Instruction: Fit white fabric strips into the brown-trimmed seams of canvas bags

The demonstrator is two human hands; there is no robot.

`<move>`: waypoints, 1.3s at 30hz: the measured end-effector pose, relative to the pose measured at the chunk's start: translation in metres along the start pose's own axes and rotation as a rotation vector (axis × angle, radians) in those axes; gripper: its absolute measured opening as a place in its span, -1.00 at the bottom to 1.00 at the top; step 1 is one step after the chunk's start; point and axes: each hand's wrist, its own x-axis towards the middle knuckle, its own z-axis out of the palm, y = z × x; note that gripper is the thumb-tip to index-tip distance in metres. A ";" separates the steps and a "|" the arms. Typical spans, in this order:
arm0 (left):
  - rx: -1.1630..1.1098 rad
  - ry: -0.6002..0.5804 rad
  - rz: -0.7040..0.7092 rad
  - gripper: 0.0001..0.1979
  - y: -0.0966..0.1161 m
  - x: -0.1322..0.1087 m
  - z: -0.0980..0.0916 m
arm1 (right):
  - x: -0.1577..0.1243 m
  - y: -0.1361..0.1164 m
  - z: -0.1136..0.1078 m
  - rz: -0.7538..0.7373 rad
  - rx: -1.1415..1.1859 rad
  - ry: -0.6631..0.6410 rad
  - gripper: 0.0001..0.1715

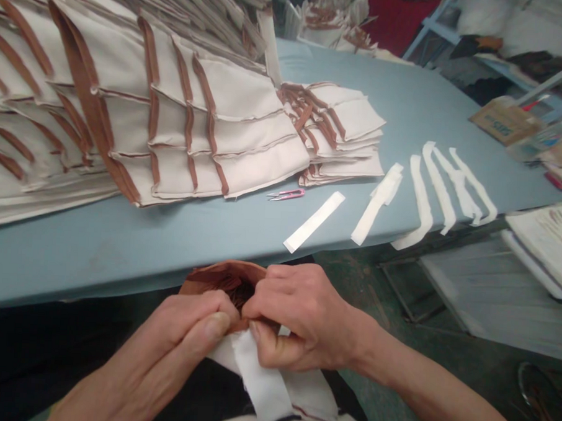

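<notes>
Both my hands pinch the edge of a brown and white fabric piece (pixel 213 276) just below the table's front edge. My left hand (pixel 177 342) grips the brown cloth from the left, thumb on top. Close beside it, my right hand (pixel 299 317) is closed on the same edge, thumb and fingers pressed together. From between the hands a white strip (pixel 264 383) hangs down towards my lap. The brown part bulges open behind my fingers, with dark folds inside. My fingertips hide the exact spot where strip and brown cloth meet.
Large stacks of white panels with brown trim (pixel 173 119) cover the table's left side, beside a smaller stack (pixel 344 132). Pink thread snips (pixel 286 194) lie near a single white strip (pixel 314 221). More strips (pixel 431 192) and a cardboard box (pixel 503 121) are to the right.
</notes>
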 end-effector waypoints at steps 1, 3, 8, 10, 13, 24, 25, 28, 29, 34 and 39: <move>-0.002 -0.029 0.018 -0.58 -0.002 0.001 0.002 | 0.000 0.000 0.000 -0.024 -0.021 0.008 -0.74; 0.010 -0.073 0.106 -0.61 -0.007 0.000 0.009 | -0.003 -0.001 0.001 -0.027 -0.005 0.012 -0.74; 0.178 0.050 0.317 -0.63 -0.026 -0.014 0.030 | -0.024 -0.004 0.019 0.215 0.242 0.034 -0.80; 0.173 0.078 0.279 -0.62 -0.030 -0.016 0.034 | -0.030 -0.003 0.026 0.276 0.269 0.053 -0.80; 0.079 -0.010 0.190 -0.63 -0.029 -0.013 0.034 | -0.033 0.000 0.029 0.182 0.203 0.076 -0.78; -0.108 -0.266 -0.091 -0.67 -0.001 -0.005 0.025 | -0.035 -0.005 -0.001 -0.001 -0.061 -0.154 -0.59; -0.104 -0.249 -0.088 -0.68 0.003 -0.007 0.028 | -0.036 -0.006 -0.003 0.001 -0.044 -0.157 -0.59; -0.051 -0.152 -0.023 -0.67 0.013 -0.011 0.040 | -0.038 -0.009 -0.011 0.026 0.030 -0.216 -0.64; -0.032 -0.123 0.005 -0.66 0.015 -0.011 0.044 | -0.039 -0.010 -0.014 0.031 0.052 -0.246 -0.66; -0.058 0.021 0.139 -0.66 0.012 -0.011 0.060 | -0.042 -0.011 -0.020 0.116 0.101 -0.321 -0.77; -0.077 0.051 0.201 -0.67 0.004 -0.008 0.060 | -0.037 -0.001 -0.013 0.295 0.249 -0.359 -0.75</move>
